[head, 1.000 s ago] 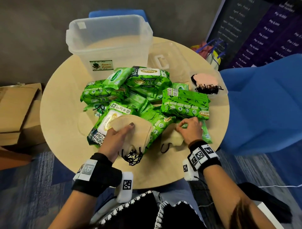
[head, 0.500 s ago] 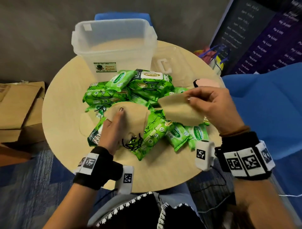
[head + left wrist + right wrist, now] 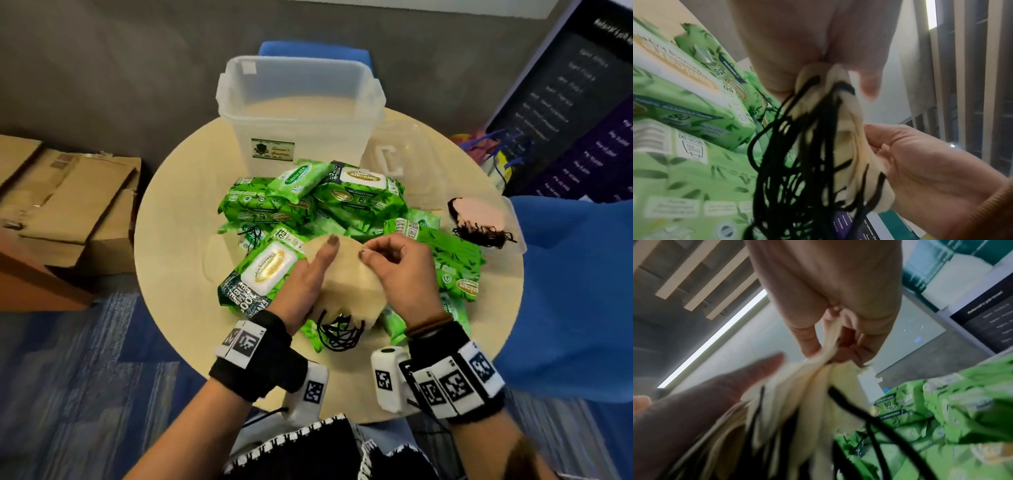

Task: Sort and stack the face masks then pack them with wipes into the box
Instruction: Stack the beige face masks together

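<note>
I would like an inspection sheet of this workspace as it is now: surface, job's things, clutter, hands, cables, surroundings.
Surface: round wooden table, light in colour.
Job's things: clear plastic box at the far edge, nothing seen inside; its lid lies beside it; green wipe packs piled in the middle; beige masks held above the pile; pink masks stacked near the right edge.
Clutter: nothing seen.
Hands: left hand holds the beige masks from the side; right hand pinches their top edge.
Cables: black ear loops hang tangled under the beige masks.
Surroundings: cardboard boxes on the left, blue chair on the right.
</note>
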